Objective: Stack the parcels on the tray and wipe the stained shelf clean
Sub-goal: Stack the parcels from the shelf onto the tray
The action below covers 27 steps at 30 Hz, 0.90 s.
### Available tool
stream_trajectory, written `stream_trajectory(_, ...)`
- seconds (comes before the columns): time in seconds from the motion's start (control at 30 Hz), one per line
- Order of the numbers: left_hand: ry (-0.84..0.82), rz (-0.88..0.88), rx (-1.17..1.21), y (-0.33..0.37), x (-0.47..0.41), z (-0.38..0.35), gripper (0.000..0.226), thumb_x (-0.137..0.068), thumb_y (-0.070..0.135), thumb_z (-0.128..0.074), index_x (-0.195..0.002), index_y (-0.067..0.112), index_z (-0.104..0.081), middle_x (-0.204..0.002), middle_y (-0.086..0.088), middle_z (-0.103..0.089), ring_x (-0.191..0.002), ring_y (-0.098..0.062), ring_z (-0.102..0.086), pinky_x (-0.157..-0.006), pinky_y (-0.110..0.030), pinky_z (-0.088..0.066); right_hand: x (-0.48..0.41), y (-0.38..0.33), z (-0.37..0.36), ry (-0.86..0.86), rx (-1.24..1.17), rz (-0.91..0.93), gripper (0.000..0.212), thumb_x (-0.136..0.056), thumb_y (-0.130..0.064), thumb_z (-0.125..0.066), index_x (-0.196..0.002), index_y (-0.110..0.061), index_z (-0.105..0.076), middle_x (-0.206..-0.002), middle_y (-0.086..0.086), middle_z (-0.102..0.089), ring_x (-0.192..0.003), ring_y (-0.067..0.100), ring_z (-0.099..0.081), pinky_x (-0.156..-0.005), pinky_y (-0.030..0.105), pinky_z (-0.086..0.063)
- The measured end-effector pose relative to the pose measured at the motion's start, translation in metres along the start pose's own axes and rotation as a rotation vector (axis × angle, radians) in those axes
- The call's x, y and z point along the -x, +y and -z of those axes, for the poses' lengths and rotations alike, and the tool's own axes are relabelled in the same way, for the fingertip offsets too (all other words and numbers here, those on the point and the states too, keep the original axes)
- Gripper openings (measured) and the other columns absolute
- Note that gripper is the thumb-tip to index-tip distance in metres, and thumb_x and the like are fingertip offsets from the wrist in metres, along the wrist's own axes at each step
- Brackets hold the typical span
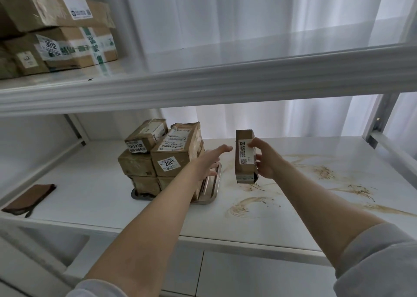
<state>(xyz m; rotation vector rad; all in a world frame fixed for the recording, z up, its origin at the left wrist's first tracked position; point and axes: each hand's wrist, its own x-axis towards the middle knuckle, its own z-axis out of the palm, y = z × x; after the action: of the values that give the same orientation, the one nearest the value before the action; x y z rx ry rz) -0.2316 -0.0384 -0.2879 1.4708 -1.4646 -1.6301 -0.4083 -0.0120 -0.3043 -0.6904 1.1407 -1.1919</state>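
Note:
A metal tray (211,189) sits on the middle of the white shelf (94,190) and carries several stacked cardboard parcels (173,152). My right hand (267,159) grips a narrow cardboard parcel (244,156) held upright above the shelf, just right of the tray. Between that parcel and the stack, my left hand (211,159) reaches forward with fingers extended and holds nothing. Brown smeared stains (325,172) cover the right half of the shelf. A folded brown cloth (29,198) lies at the shelf's left front.
An upper shelf (203,80) runs across the view with more cardboard parcels (61,32) stacked at its left. White curtains hang behind the rack. A metal upright (376,125) stands at the back right. Cabinet fronts lie below the shelf.

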Motion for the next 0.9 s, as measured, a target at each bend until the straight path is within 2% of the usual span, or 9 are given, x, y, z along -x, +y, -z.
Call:
stream_trajectory(0.07, -0.020, 0.004, -0.043, 0.000, 0.000, 0.001, 0.086, -0.081, 0.049, -0.064, -0.148, 0.017, -0.021, -0.153, -0.013, -0.028, -0.142, -0.029, -0.027, -0.111, -0.044, -0.031, 0.001, 0.001, -0.004, -0.011, -0.051, -0.010, 0.017, -0.090, -0.024, -0.052, -0.098, -0.011, -0.056, -0.083, 0.008, -0.050, -0.068, 0.021, -0.051, -0.057, 0.028, -0.048)
stream_trajectory(0.17, -0.043, 0.008, -0.072, 0.000, 0.001, 0.000, 0.087, -0.080, 0.052, -0.065, -0.146, 0.015, -0.024, -0.150, -0.012, -0.032, -0.139, -0.028, -0.032, -0.108, -0.043, -0.034, 0.000, 0.004, -0.007, -0.016, -0.121, 0.001, 0.022, -0.088, -0.025, -0.054, -0.102, -0.009, -0.059, -0.092, 0.013, -0.052, -0.082, 0.027, -0.053, -0.090, 0.038, -0.046)
stream_trajectory(0.3, -0.089, -0.003, -0.110, 0.006, 0.004, -0.002, 0.084, -0.075, 0.059, -0.066, -0.141, 0.015, -0.037, -0.143, -0.006, -0.043, -0.130, -0.026, -0.044, -0.105, -0.045, -0.041, -0.002, 0.002, -0.008, -0.016, -0.146, 0.027, 0.024, -0.088, -0.025, -0.052, -0.103, -0.009, -0.060, -0.094, 0.014, -0.053, -0.090, 0.031, -0.053, -0.102, 0.044, -0.043)
stream_trajectory(0.43, -0.101, -0.058, -0.134, 0.007, 0.002, -0.007, 0.065, -0.078, 0.049, -0.069, -0.129, 0.013, -0.051, -0.124, -0.003, -0.062, -0.116, -0.021, -0.057, -0.104, -0.046, -0.044, 0.003, 0.002, -0.012, -0.034, -0.118, 0.013, 0.040, -0.082, -0.026, -0.056, -0.117, -0.006, -0.059, -0.105, 0.016, -0.055, -0.100, 0.035, -0.055, -0.099, 0.047, -0.047)
stream_trajectory(0.5, -0.052, -0.090, -0.132, 0.007, 0.000, -0.009, 0.075, -0.076, 0.044, -0.074, -0.136, 0.010, -0.043, -0.121, -0.003, -0.064, -0.112, -0.018, -0.060, -0.098, -0.040, -0.048, 0.004, 0.001, -0.012, -0.046, -0.108, 0.005, 0.048, -0.076, -0.027, -0.059, -0.119, -0.006, -0.059, -0.104, 0.015, -0.058, -0.094, 0.033, -0.059, -0.090, 0.044, -0.052)
stream_trajectory(0.57, -0.005, -0.132, -0.147, 0.008, 0.001, -0.011, 0.082, -0.075, 0.041, -0.076, -0.140, 0.011, -0.036, -0.123, -0.004, -0.063, -0.111, -0.017, -0.059, -0.093, -0.034, -0.049, 0.006, -0.003, -0.012, -0.048, -0.089, 0.017, 0.034, -0.081, -0.024, -0.055, -0.111, -0.007, -0.061, -0.091, 0.011, -0.061, -0.080, 0.029, -0.061, -0.074, 0.037, -0.055)
stream_trajectory(0.63, 0.022, -0.189, -0.183, 0.008, 0.000, -0.011, 0.069, -0.076, 0.035, -0.076, -0.134, 0.012, -0.045, -0.121, -0.004, -0.064, -0.103, -0.014, -0.061, -0.082, -0.026, -0.050, 0.005, -0.004, -0.010, -0.032, -0.052, 0.033, 0.022, -0.088, -0.022, -0.051, -0.104, -0.011, -0.061, -0.085, 0.008, -0.061, -0.072, 0.024, -0.059, -0.063, 0.033, -0.053)
stream_trajectory(0.73, 0.058, -0.298, -0.222, 0.009, 0.002, -0.013, 0.053, -0.075, 0.024, -0.077, -0.121, 0.015, -0.052, -0.115, -0.004, -0.065, -0.090, -0.012, -0.062, -0.065, -0.017, -0.050, 0.004, -0.003, -0.010, -0.058, -0.012, 0.046, 0.024, -0.091, -0.033, -0.057, -0.108, -0.016, -0.060, -0.092, 0.008, -0.062, -0.083, 0.025, -0.062, -0.070, 0.036, -0.054)
stream_trajectory(0.9, 0.153, -0.385, -0.287, 0.007, -0.003, -0.017, 0.070, -0.061, 0.030, -0.083, -0.121, 0.020, -0.048, -0.122, -0.004, -0.057, -0.108, -0.021, -0.061, -0.083, -0.034, -0.057, 0.003, -0.001, -0.012, -0.107, -0.049, 0.107, 0.030, -0.092, -0.040, -0.057, -0.118, -0.025, -0.058, -0.108, 0.010, -0.060, -0.095, 0.032, -0.062, -0.081, 0.045, -0.055)
